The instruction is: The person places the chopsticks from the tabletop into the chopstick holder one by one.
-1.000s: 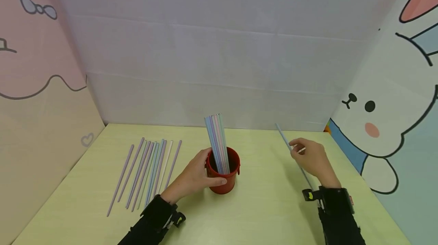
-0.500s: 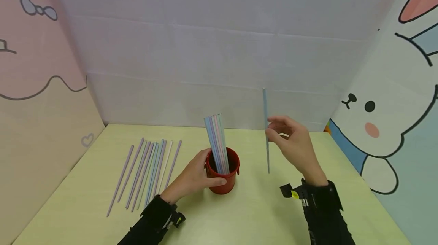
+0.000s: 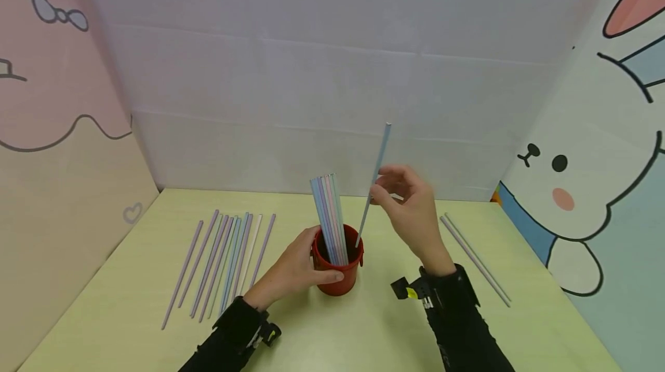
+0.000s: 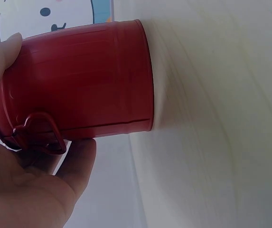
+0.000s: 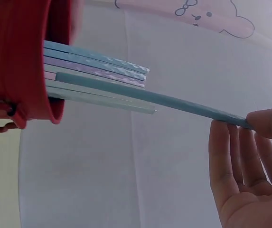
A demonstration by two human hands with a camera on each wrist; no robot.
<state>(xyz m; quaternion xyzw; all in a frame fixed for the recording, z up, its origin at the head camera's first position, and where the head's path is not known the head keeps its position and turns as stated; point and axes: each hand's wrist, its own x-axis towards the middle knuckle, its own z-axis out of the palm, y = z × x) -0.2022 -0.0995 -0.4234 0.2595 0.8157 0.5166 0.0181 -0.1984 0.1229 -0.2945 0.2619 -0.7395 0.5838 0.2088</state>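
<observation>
My left hand [image 3: 293,271] grips a small red metal bucket [image 3: 337,286] that stands upright on the table; in the left wrist view its thumb and fingers lie on either side of the bucket wall [image 4: 83,80]. Inside leans a bundle of pastel straws [image 3: 328,216], blue, purple, pink and green. With thumb and fingertips, my right hand [image 3: 410,210] pinches one blue straw [image 3: 381,152], tilted, its lower end at the right side of the bucket's mouth. The right wrist view shows this blue straw [image 5: 173,102] in front of the bundle, pinched near its upper end.
Several straws, mostly purple with some blue, green and white [image 3: 218,262], lie side by side on the table left of the bucket. Two more straws [image 3: 475,259] lie at the right, beyond my right forearm. A pale wall [image 3: 332,83] stands behind the table.
My right hand has lifted the blue straw from the right of the table, turned it nearly upright and brought it left to the bucket's mouth. My left hand and the bucket stay in place.
</observation>
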